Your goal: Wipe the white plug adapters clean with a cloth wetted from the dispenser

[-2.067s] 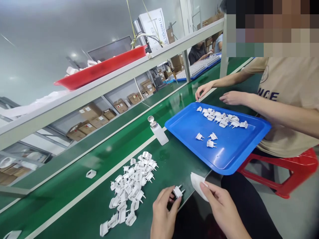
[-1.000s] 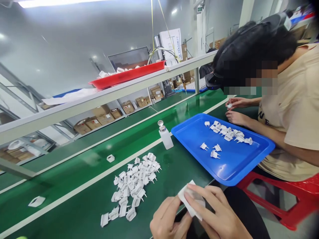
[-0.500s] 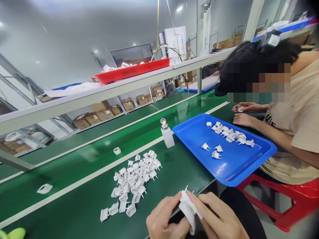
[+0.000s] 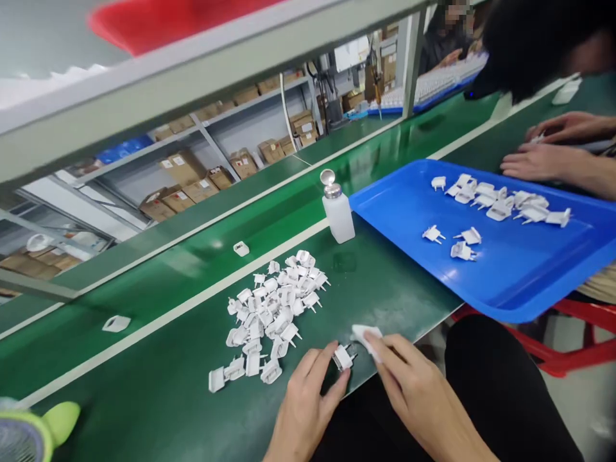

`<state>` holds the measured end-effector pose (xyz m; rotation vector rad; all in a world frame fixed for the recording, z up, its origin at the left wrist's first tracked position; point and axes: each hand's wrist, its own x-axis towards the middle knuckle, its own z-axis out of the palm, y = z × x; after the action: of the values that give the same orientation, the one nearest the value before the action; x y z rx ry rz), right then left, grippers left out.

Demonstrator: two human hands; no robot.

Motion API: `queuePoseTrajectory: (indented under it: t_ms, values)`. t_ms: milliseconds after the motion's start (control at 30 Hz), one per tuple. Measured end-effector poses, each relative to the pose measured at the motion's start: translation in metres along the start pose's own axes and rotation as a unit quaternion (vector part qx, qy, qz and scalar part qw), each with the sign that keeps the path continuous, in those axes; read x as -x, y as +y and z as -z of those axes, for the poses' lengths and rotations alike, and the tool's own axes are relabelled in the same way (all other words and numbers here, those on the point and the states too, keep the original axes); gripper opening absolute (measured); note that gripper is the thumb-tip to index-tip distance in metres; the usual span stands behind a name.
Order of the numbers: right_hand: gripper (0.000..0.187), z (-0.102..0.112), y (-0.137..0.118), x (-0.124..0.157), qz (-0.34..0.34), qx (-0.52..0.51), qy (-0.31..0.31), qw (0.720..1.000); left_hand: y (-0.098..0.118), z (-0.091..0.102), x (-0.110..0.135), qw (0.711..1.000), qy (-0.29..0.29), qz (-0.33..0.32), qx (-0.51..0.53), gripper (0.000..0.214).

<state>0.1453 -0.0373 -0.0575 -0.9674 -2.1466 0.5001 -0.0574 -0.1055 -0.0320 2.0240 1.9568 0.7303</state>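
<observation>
Pinching a small white plastic plug piece with two metal pins [image 4: 344, 356] between thumb and fingertips, the left hand [image 4: 308, 398] holds it low against the green belt-covered surface [image 4: 158, 398], at the near edge just in front of the person's lap. The grip sits on the plastic body, which leaves the pin end facing the right hand [image 4: 409, 385]. That hand is closed on a small folded white wiping cloth [image 4: 366, 335], pressed under the fingertips and touching the surface right beside the pins, so cloth and part meet at a spot where both hands can rest.

Just beyond the left hand lies a loose heap of the same white plug pieces [image 4: 272, 308], within easy reach. A white squeeze bottle with a metal pump top [image 4: 337, 208] stands upright past the heap, beside the corner of a blue plastic tray [image 4: 529, 282]. The tray overhangs the surface's near edge and carries more white plug pieces [image 4: 500, 202], a row near its far side and three apart nearer the middle. Beyond the tray, another person's hands [image 4: 539, 160] rest on the surface. Two stray white plastic frames [image 4: 116, 323] lie on the far belt lane, well apart from the heap.
</observation>
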Motion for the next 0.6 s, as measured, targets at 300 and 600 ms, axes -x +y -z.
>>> queuePoseTrajectory:
  t_ms: [300,600]
  values:
    - [0.059,-0.003,0.004,0.009,0.165,0.048,-0.158,0.972,-0.004,-0.008,0.002,0.998,-0.017,-0.042,-0.035,0.038]
    - [0.052,0.003,0.010,-0.012,0.253,0.178,-0.134,0.941,-0.003,-0.005,-0.001,0.999,-0.037,-0.025,-0.004,0.036]
